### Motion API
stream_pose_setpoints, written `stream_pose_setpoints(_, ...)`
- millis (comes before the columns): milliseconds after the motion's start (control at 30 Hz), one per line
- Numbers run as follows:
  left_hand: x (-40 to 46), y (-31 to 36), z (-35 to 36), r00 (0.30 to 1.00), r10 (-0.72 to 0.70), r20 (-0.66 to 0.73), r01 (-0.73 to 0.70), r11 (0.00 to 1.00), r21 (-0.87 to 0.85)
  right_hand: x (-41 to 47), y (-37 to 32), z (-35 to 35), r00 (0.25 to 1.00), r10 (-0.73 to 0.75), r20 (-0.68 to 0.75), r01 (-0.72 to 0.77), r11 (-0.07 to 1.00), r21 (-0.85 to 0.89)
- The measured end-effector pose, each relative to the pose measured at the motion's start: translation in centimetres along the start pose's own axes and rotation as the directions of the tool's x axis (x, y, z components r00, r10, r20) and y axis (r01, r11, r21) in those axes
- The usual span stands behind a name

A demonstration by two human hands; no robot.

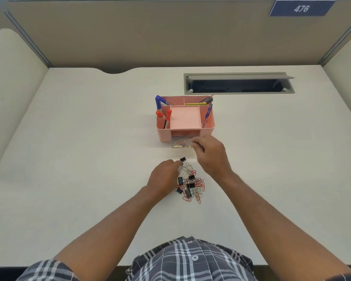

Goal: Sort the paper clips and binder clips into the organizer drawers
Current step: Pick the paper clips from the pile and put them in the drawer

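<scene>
Head view, findings as follows. Your left hand (163, 178) rests at the left edge of the clip pile (190, 184) on the white tabletop (79, 159), fingers curled, fingertips pinching at the wire handles of a black binder clip (183, 159) that sits at the far tip of the pile. Your right hand (210, 154) reaches forward over the clear drawer (180, 142), which stands pulled out from the front of the pink desk organizer (164, 132); thumb and forefinger are drawn together at the drawer's right rim. Whether that grip holds a clip, you cannot tell from this view. Several paper clips, red and silver, already lie inside the drawer.

The pile itself lies between your two forearms, just near side of the drawer: red and silver paper clips tangled with several black binder clips.

The organizer's upper compartments hold blue markers (158, 102) at the rear left, red markers (167, 116) at the left, a blue pen (208, 114) at the right, and pencils at the rear right. An open cable hatch (238, 84) sits in the tabletop behind it.
</scene>
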State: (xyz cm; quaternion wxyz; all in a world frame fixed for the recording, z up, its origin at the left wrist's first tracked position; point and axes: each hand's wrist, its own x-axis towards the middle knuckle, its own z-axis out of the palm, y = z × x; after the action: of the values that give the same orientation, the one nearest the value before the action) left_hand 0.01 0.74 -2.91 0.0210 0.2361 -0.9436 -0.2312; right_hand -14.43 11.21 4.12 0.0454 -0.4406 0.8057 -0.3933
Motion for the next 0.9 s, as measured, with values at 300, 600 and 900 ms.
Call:
stream_pose_setpoints(300,0.4,0.4,-0.3,0.999,0.042,0.025,-0.044,0.996,0.083,-3.6,1.6,4.0,0.839,0.423,0.343,-0.326,0.894,-0.306)
stream_pose_setpoints(600,0.8,0.6,-0.5,0.996,0.033,0.087,-0.046,0.986,0.158,-3.3,1.9,5.0,0.842,0.409,0.352,-0.286,0.892,-0.35)
stream_pose_setpoints(900,0.7,0.9,-0.4,0.997,0.019,0.079,-0.032,0.984,0.177,-3.2,1.5,4.9,0.831,0.398,0.389,-0.281,0.904,-0.323)
